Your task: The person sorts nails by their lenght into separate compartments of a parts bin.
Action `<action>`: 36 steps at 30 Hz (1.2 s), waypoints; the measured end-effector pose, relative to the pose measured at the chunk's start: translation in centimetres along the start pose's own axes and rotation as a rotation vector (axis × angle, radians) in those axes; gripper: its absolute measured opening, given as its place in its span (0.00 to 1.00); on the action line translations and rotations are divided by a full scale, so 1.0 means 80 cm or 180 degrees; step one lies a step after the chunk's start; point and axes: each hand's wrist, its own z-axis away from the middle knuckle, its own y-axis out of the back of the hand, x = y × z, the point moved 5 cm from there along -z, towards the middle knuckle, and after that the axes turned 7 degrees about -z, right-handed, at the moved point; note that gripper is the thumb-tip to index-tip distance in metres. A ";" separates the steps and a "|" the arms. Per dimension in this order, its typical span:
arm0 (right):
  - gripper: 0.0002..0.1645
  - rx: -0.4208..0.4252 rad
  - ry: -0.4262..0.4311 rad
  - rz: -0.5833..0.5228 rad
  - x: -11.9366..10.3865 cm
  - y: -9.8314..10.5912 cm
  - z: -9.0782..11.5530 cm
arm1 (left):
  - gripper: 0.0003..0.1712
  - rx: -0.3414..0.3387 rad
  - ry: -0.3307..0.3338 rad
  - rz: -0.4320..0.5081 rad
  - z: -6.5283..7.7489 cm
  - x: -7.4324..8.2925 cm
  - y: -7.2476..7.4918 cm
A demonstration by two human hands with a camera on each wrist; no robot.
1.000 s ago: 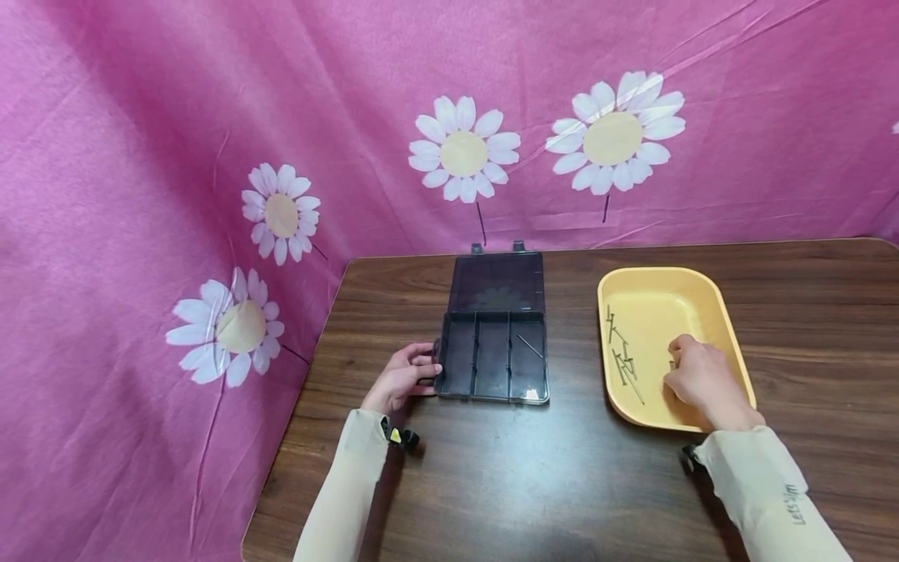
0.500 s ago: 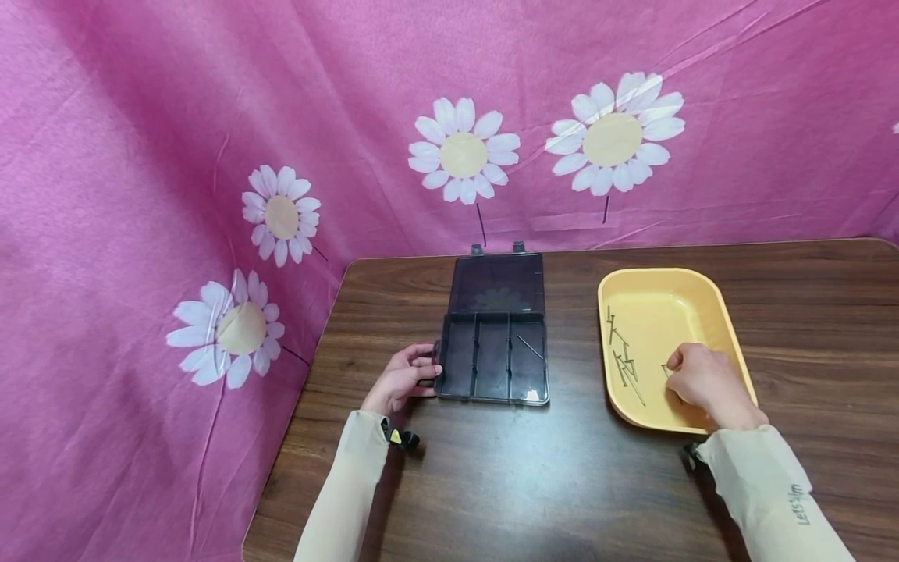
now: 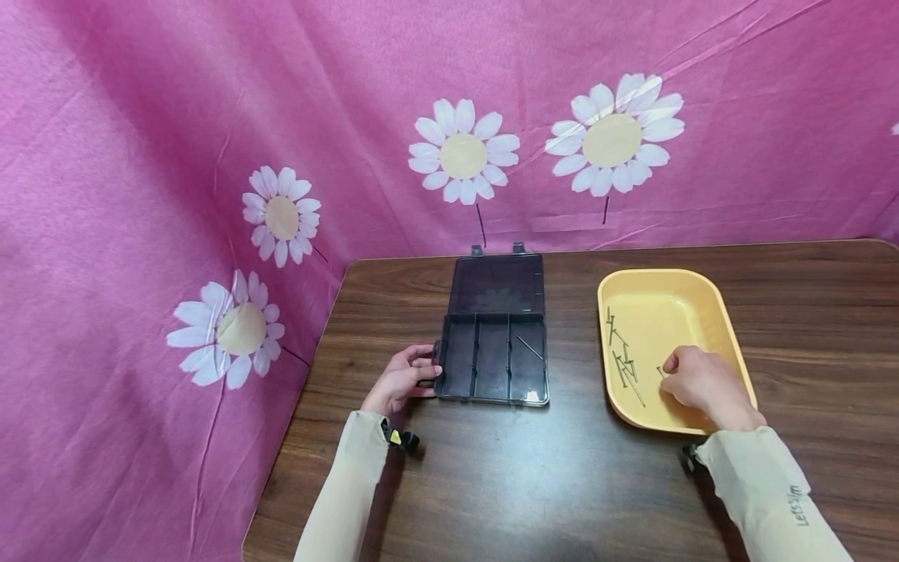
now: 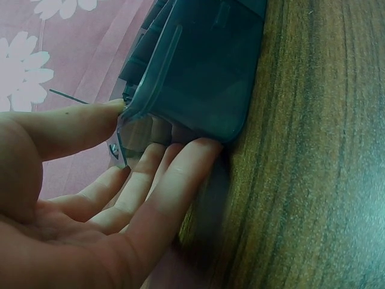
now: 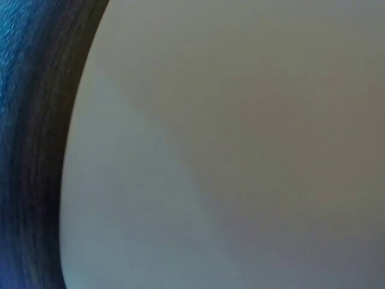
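Observation:
My left hand grips the left end of a dark see-through compartment box, thumb on the top edge and fingers against the side in the left wrist view. Its lid lies folded back, and one thin nail rests in the right compartment. My right hand is low inside a yellow tray, fingers curled, pinching a nail whose head end shows beside the fingertips. The rest of that nail is hidden. Several loose nails lie along the tray's left side.
Box and tray stand apart on a brown wood-grain table. A pink cloth with large daisies hangs behind and to the left. The tray's pale outer wall fills most of the right wrist view.
Inside the tray, my right hand has shifted slightly, and the nail head at its fingertips has moved a little left and nearer. The left hand and the box stay where they were.

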 end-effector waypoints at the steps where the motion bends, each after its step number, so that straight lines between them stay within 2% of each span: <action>1: 0.11 -0.0028 -0.0027 -0.0009 0.000 -0.001 0.000 | 0.31 0.0001 -0.0005 0.0001 0.000 0.000 0.000; 6: 0.09 -0.0087 -0.0090 0.0012 0.001 -0.003 0.001 | 0.30 0.0014 -0.0047 0.0020 0.000 0.000 0.000; 11: 0.11 -0.0035 -0.0087 0.0055 0.000 -0.003 0.001 | 0.31 0.0025 -0.0034 0.0034 0.001 0.000 0.001; 18: 0.08 0.0056 -0.0099 0.0095 -0.001 -0.006 0.002 | 0.31 -0.0009 -0.0022 0.0023 0.000 -0.001 0.001; 31: 0.08 0.0221 -0.0011 0.0078 -0.001 -0.007 0.003 | 0.32 -0.0020 -0.0038 0.0027 0.001 0.001 0.000; 36: 0.12 0.0268 0.0018 0.0063 -0.001 -0.005 0.003 | 0.31 -0.0012 -0.0047 0.0021 0.000 0.000 0.000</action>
